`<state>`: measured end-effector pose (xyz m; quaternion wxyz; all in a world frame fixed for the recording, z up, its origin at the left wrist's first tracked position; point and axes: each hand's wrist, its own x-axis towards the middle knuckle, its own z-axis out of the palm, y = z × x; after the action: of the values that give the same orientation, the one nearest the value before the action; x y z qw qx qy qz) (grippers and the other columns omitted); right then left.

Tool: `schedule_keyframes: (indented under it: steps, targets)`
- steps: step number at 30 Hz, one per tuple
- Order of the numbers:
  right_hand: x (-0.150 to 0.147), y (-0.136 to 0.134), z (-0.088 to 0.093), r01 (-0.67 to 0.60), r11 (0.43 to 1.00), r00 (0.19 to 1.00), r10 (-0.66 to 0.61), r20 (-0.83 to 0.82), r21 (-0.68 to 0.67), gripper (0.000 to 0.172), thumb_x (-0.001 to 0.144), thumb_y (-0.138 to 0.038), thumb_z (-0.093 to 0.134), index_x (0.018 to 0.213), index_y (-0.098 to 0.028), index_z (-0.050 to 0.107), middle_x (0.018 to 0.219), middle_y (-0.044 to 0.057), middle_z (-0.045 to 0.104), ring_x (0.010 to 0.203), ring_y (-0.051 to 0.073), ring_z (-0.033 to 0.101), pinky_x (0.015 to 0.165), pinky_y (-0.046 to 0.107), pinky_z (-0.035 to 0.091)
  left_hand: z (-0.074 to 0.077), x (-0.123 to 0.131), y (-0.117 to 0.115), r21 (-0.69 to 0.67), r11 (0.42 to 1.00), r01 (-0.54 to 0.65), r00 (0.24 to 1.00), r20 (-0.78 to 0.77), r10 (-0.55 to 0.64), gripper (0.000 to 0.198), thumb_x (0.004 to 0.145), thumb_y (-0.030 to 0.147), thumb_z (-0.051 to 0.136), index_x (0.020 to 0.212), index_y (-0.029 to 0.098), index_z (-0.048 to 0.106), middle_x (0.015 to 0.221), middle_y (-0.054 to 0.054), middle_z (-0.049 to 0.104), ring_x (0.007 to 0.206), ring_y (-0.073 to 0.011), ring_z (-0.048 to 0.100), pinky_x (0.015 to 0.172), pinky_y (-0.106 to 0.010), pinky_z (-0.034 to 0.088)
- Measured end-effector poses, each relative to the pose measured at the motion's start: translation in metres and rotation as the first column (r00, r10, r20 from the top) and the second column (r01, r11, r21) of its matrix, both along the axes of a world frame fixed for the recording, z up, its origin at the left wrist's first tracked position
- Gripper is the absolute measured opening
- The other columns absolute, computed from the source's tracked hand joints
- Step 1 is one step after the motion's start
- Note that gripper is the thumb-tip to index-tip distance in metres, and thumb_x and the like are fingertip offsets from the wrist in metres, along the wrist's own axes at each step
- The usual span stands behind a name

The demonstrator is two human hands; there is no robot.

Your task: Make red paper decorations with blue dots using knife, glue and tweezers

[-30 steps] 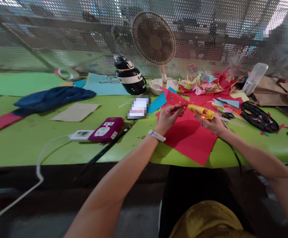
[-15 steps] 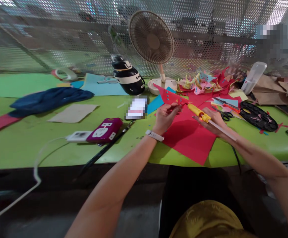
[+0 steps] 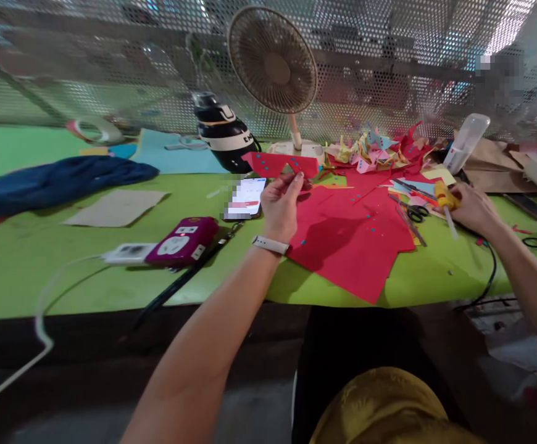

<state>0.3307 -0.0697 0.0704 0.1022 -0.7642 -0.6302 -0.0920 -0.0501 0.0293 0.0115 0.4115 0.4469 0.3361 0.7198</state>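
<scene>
Pinched in my left hand [image 3: 281, 206] is a folded red paper piece [image 3: 305, 165] with small blue dots, raised above the table. My right hand [image 3: 474, 208] is wrapped round a yellow glue gun [image 3: 444, 196] at the right, with a pale glue stick jutting from its rear toward me. Large red paper sheets [image 3: 342, 246] lie flat below and between the hands, with a few tiny blue dots on them. Black-handled scissors [image 3: 417, 213] rest just left of the glue gun. Behind them is a pile of folded coloured paper [image 3: 374, 150].
A fan [image 3: 275, 68] and a black bottle [image 3: 229, 139] stand at the back. A phone [image 3: 247, 200], a purple power strip [image 3: 185, 240] and dark blue cloth [image 3: 65, 179] lie leftward. A clear container [image 3: 467, 143] leans at the right near brown paper [image 3: 495, 160].
My right hand has carried the glue gun away to the right, off the folded red paper. The paper in my left hand has shifted left and turned. The black palette is no longer visible.
</scene>
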Motion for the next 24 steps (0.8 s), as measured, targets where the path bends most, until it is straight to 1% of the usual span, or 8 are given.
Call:
schedule_keyframes:
  steps: [5,10,14,16,17,19,21,24]
  targets:
    - [0.064,-0.02,-0.014,0.232,0.97,0.972,-0.235,-0.028,-0.074,0.054,0.074,-0.05,0.08,0.114,-0.019,0.064,0.113,0.016,0.072,0.094,0.025,0.063,0.073,0.034,0.04,0.001,-0.008,0.009,-0.007,1.0,-0.027,0.998,0.058,0.027,0.023,0.073,0.042,0.083,0.082,0.025,0.071,0.076,0.0,0.072,0.073,-0.0146,0.071,0.058,-0.022,0.055]
    - [0.109,-0.018,-0.024,0.119,0.989,0.98,-0.131,-0.148,-0.083,0.057,0.06,-0.051,0.087,0.105,-0.018,0.07,0.102,0.021,0.073,0.069,0.02,0.06,0.063,0.037,0.04,0.007,-0.015,0.011,-0.016,0.999,-0.039,0.99,0.136,0.041,0.021,0.072,0.04,0.084,0.081,0.027,0.071,0.078,0.001,0.072,0.073,-0.0128,0.069,0.06,-0.022,0.054]
    - [0.119,-0.016,-0.014,-0.067,0.993,0.992,0.057,-0.109,-0.095,0.043,0.053,-0.032,0.093,0.09,-0.018,0.074,0.094,0.022,0.075,0.073,0.023,0.065,0.066,0.039,0.045,0.009,-0.022,0.014,-0.027,0.998,-0.057,0.983,0.175,0.061,0.021,0.073,0.041,0.084,0.08,0.028,0.069,0.079,0.001,0.073,0.076,-0.0132,0.07,0.063,-0.023,0.054]
    - [0.1,-0.022,-0.007,-0.122,0.988,0.992,0.122,-0.004,-0.095,0.041,0.056,-0.029,0.092,0.091,-0.017,0.075,0.097,0.025,0.075,0.083,0.03,0.069,0.071,0.044,0.049,0.008,-0.025,0.017,-0.041,0.997,-0.067,0.986,0.152,0.073,0.023,0.073,0.043,0.084,0.082,0.028,0.069,0.081,0.001,0.074,0.081,-0.0146,0.071,0.064,-0.023,0.055]
    - [0.083,-0.026,-0.005,-0.155,0.988,0.986,0.155,0.067,-0.019,0.041,0.062,-0.033,0.09,0.097,-0.016,0.076,0.102,0.027,0.074,0.091,0.034,0.07,0.077,0.048,0.05,0.008,-0.026,0.018,-0.044,0.997,-0.068,0.988,0.139,0.074,0.024,0.073,0.044,0.084,0.082,0.028,0.068,0.082,0.001,0.074,0.083,-0.0153,0.072,0.065,-0.023,0.055]
    - [0.038,-0.037,-0.005,-0.364,0.928,0.929,0.356,0.106,0.076,0.048,0.075,-0.034,0.082,0.117,-0.014,0.072,0.119,0.027,0.07,0.112,0.037,0.066,0.094,0.052,0.05,0.007,-0.027,0.019,-0.037,0.997,-0.063,0.99,0.124,0.068,0.026,0.072,0.046,0.084,0.083,0.028,0.068,0.083,0.001,0.074,0.085,-0.0158,0.072,0.065,-0.023,0.055]
    - [-0.012,-0.047,-0.011,-0.636,0.771,0.771,0.633,0.064,0.03,0.053,0.082,-0.037,0.076,0.129,-0.014,0.066,0.131,0.023,0.066,0.123,0.034,0.062,0.105,0.049,0.048,0.006,-0.027,0.019,-0.032,0.998,-0.063,0.989,0.131,0.067,0.027,0.071,0.046,0.084,0.082,0.028,0.068,0.081,0.001,0.073,0.081,-0.0151,0.071,0.064,-0.023,0.054]
    - [-0.069,-0.052,-0.029,-0.829,0.553,0.547,0.833,0.084,-0.086,0.046,0.091,-0.035,0.065,0.133,-0.016,0.063,0.14,0.018,0.062,0.133,0.033,0.056,0.114,0.055,0.042,0.006,-0.026,0.017,-0.05,0.997,-0.059,0.992,0.108,0.064,0.024,0.073,0.045,0.083,0.082,0.028,0.069,0.079,0.001,0.073,0.078,-0.0148,0.07,0.064,-0.024,0.055]
